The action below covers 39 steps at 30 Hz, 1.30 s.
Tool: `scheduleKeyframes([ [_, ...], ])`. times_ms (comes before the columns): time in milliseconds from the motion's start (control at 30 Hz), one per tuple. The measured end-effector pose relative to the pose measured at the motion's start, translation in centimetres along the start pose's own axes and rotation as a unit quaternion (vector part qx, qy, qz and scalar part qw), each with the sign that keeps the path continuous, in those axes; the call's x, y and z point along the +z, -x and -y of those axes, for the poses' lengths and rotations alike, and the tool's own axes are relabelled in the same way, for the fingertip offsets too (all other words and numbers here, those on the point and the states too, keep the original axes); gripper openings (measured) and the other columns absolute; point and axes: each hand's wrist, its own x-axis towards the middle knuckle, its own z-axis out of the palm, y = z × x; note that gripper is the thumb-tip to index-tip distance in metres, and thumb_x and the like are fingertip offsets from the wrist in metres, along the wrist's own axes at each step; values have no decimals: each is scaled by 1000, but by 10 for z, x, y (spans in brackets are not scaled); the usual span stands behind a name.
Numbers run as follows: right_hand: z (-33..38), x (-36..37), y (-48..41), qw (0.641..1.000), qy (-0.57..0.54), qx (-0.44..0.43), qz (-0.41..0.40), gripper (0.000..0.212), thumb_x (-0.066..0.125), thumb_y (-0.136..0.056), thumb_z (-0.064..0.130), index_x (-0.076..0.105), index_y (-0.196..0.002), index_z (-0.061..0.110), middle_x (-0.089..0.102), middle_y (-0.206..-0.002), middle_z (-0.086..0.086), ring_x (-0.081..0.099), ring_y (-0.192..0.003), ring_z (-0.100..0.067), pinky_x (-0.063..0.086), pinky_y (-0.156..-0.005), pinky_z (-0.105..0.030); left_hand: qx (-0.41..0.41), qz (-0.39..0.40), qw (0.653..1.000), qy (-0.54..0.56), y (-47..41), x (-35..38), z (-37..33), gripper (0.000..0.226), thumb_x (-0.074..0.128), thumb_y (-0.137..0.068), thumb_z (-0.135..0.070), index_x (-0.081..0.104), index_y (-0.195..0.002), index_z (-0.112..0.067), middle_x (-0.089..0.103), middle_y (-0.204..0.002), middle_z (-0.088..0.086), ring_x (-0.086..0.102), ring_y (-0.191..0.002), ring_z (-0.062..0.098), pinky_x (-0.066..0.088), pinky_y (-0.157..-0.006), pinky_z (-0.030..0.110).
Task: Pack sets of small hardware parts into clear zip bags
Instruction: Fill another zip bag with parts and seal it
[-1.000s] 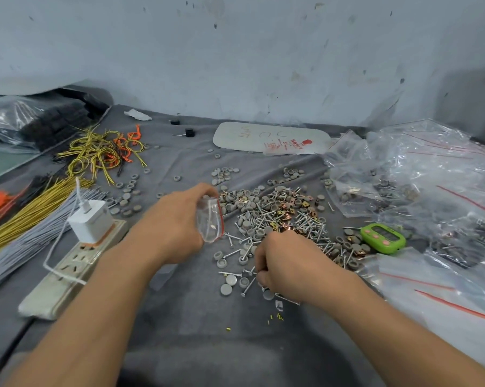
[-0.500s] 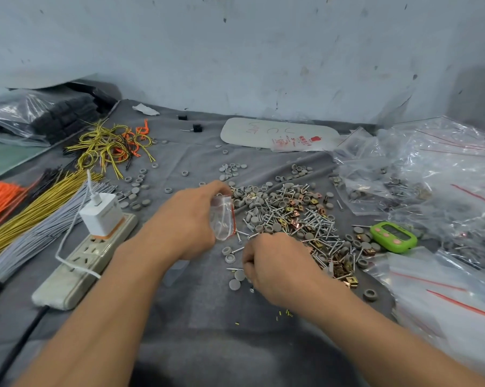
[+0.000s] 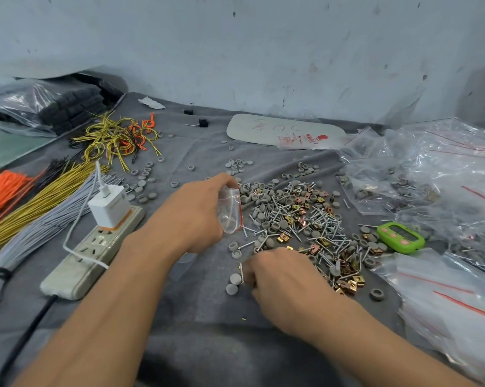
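My left hand [image 3: 192, 216] holds a small clear zip bag [image 3: 230, 210] with a red seal line, raised just left of the hardware pile [image 3: 300, 216]. That pile is a spread of silver screws, grey round caps and copper and brass clips on the grey cloth [image 3: 207, 317]. My right hand [image 3: 280, 277] is curled low on the cloth at the pile's near edge, fingertips pinching a thin screw [image 3: 241, 272]. Two grey caps [image 3: 233, 283] lie just left of its fingers.
A power strip [image 3: 90, 247] with a white charger [image 3: 109, 208] lies to the left, beside bundles of grey, yellow and orange wires [image 3: 32, 208]. A green timer [image 3: 400, 237] and heaps of clear zip bags [image 3: 436, 191] fill the right side. A white card [image 3: 283, 131] lies by the wall.
My right hand has drawn back toward me and to the left of the pile's near edge, with a screw now in its fingertips. My left hand still holds the bag.
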Motion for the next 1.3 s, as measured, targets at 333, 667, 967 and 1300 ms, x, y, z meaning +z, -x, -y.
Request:
scheduleKeyframes([
  [333, -16, -11, 0, 993, -114, 18, 36, 17, 64, -81, 10, 70, -83, 25, 73, -86, -2, 68, -87, -26, 53, -75, -29, 10, 8, 1000, -9, -2, 3, -2, 71, 69, -77, -7, 45, -132, -46, 49, -95, -17, 49, -77, 10, 32, -54, 16],
  [667, -52, -29, -24, 714, -669, 180, -98, 25, 73, -86, -7, 76, -69, 10, 72, -69, -9, 66, -57, -14, 55, -55, -20, 38, 37, 998, 37, -4, 19, -18, 66, 75, -75, -17, 50, -130, -44, 60, -109, -14, 49, -80, 10, 35, -59, 23],
  [967, -44, -34, -34, 688, -683, 149, -194, 14, 70, -90, -7, 73, -82, 4, 76, -74, -9, 72, -65, -17, 58, -57, -24, 20, 103, 972, 209, -16, 25, -25, 72, 80, -67, -8, 52, -125, -40, 62, -93, -12, 58, -60, -1, 45, -52, 23],
  [1300, -51, -43, -34, 801, -531, 57, -270, 30, 74, -90, 5, 83, -87, 34, 80, -87, 12, 76, -86, -6, 60, -81, -22, 31, 134, 918, 372, -14, 15, -25, 73, 70, -55, 0, 59, -125, -19, 71, -112, 13, 70, -100, 26, 54, -90, 53],
])
